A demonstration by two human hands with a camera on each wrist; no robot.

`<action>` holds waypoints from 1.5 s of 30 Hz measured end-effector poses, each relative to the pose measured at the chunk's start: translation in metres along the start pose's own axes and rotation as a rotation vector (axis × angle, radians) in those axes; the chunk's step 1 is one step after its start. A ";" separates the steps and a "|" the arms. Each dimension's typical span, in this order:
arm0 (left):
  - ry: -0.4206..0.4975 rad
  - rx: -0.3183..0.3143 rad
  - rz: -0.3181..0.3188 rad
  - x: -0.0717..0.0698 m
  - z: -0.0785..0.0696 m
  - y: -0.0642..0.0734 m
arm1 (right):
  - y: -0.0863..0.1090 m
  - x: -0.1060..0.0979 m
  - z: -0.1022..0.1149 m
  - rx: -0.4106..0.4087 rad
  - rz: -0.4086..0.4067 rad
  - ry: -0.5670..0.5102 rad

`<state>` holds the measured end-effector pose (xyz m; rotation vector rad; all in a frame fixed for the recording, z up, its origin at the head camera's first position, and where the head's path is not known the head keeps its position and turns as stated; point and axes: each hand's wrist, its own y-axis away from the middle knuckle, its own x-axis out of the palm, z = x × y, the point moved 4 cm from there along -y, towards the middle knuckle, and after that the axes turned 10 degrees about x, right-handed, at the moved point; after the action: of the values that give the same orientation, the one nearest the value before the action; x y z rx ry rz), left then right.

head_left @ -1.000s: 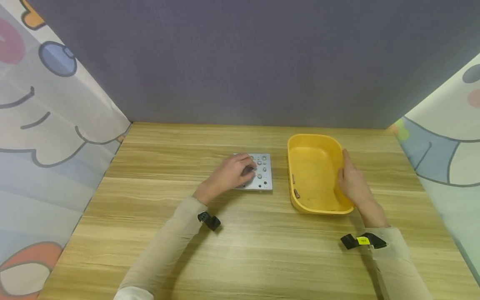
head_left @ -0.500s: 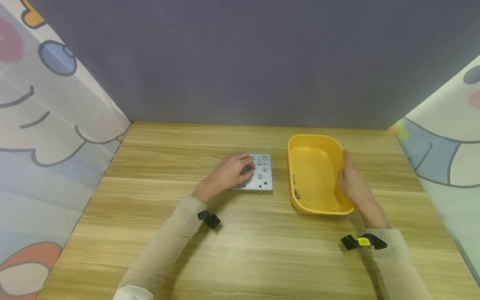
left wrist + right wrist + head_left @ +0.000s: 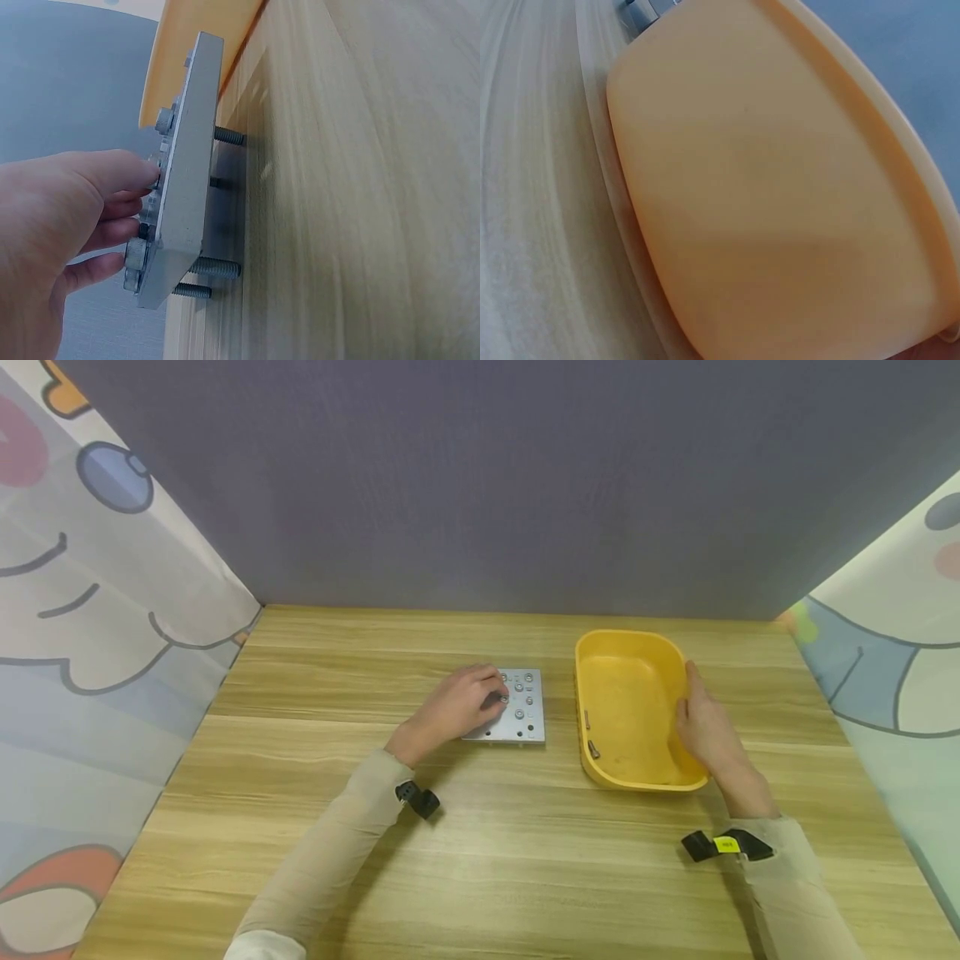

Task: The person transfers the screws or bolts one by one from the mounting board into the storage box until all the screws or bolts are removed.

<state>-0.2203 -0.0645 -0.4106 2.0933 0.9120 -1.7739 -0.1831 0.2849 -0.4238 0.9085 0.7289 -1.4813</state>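
My left hand point(image 3: 453, 703) is over the left part of a silver metal plate point(image 3: 504, 732) on the table. Its thumb and index finger pinch a hex socket bolt point(image 3: 505, 699) set in the plate. Several more bolts and a few dark holes show on the top face. In the left wrist view, threaded bolt shanks point(image 3: 217, 268) stick out beneath the plate point(image 3: 187, 165). My right hand point(image 3: 708, 727) grips the right wall of a yellow plastic bin point(image 3: 637, 702), thumb at the rim and fingers along the outside. That hand is almost wholly hidden in the right wrist view.
Two loose bolts, a thin one point(image 3: 587, 719) and a thicker one point(image 3: 593, 749), lie along the bin's left side. The wood-grain table point(image 3: 480, 860) ends at a grey partition point(image 3: 480, 485) behind. Printed curtains point(image 3: 90, 610) hang at both sides.
My left hand's fingertips have shifted slightly left, and the bolt head between them shows more clearly. My right hand and the bin stay nearly still.
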 end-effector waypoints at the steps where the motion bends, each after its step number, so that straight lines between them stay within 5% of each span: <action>1: -0.001 0.004 -0.004 0.000 0.000 0.000 | 0.000 0.000 0.000 0.001 0.001 -0.001; 45: 0.030 0.045 -0.101 0.005 0.004 0.003 | 0.001 0.001 0.000 0.016 0.000 -0.001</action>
<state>-0.2213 -0.0673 -0.4165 2.1428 1.0114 -1.8330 -0.1826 0.2846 -0.4251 0.9196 0.7166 -1.4893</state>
